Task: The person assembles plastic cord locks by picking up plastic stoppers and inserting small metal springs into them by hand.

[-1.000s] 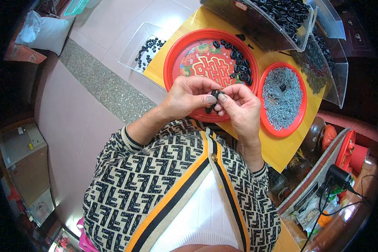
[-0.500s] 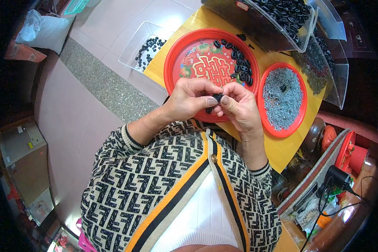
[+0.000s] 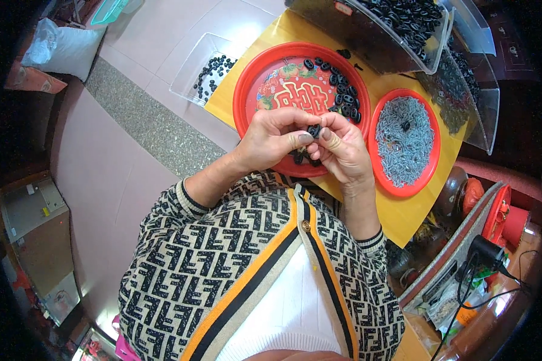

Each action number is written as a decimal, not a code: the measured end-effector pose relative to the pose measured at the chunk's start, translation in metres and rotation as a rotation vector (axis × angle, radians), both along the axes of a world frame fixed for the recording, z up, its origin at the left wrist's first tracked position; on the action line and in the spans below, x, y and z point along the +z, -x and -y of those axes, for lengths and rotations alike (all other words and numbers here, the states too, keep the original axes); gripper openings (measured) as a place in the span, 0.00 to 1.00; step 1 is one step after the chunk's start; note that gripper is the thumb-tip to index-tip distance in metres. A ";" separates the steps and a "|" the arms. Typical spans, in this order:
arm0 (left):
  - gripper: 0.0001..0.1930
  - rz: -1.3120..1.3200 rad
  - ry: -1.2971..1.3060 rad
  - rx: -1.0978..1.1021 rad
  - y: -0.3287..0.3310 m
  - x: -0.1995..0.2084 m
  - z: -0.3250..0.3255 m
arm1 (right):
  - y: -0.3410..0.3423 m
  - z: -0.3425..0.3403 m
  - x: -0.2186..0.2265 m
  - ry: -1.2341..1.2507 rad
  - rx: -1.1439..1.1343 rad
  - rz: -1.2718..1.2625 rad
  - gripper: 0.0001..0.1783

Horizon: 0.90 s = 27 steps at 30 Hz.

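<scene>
Above the near part of a round red tray [image 3: 242, 90], both my hands meet fingertip to fingertip. My left hand [image 3: 275, 137] pinches a small black plastic part [image 3: 313, 130] between thumb and fingers. From the other side, my right hand [image 3: 343, 147] grips the same part with its thumb and fingers. Several oval black pieces [image 3: 344, 90] lie along the tray's right side, and a few more show under my hands. Beside my right hand stands a smaller red oval tray [image 3: 376, 157] full of small grey screw-like pieces [image 3: 406, 141], with one black piece on top.
The trays stand on a yellow board [image 3: 412, 216]. A clear bin heaped with black parts [image 3: 403, 21] rises at the far right. Beyond the left edge sits a clear box [image 3: 186, 78] with small black pieces. A black adapter with cables [image 3: 486, 253] lies at the lower right.
My hands have shifted slightly, and the black part between my fingertips is turned and shows more. More black pieces are visible on the tray beneath my hands.
</scene>
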<state>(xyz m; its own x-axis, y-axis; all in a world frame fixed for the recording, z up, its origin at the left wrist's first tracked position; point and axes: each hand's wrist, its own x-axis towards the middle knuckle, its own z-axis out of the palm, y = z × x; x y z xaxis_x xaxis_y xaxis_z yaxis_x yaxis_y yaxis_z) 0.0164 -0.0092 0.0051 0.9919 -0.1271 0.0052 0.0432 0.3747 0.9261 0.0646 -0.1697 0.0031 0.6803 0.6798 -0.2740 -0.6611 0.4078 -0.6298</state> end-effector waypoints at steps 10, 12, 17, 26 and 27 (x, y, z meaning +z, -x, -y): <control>0.15 0.030 -0.020 0.031 0.006 -0.011 -0.001 | -0.034 0.027 0.036 0.344 -0.143 0.325 0.05; 0.16 -0.042 -0.190 0.101 0.009 -0.005 -0.007 | -0.078 0.056 0.063 0.291 -0.380 0.496 0.05; 0.14 0.006 -0.417 0.095 0.005 -0.005 -0.017 | -0.147 0.122 0.109 0.406 -0.699 0.552 0.06; 0.11 0.018 -0.561 0.129 0.003 -0.002 -0.020 | -0.054 0.022 0.010 1.236 0.012 1.842 0.06; 0.11 0.065 -0.598 0.132 0.002 0.000 -0.021 | -0.055 0.020 0.007 1.226 0.008 1.848 0.06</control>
<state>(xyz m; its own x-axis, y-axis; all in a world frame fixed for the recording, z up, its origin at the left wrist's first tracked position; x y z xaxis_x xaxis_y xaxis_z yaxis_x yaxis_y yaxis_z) 0.0147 0.0119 0.0055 0.9995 -0.0031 0.0319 -0.0319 -0.2124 0.9767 0.1194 -0.1896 0.0101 0.6063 0.7314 0.3122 0.7952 -0.5567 -0.2403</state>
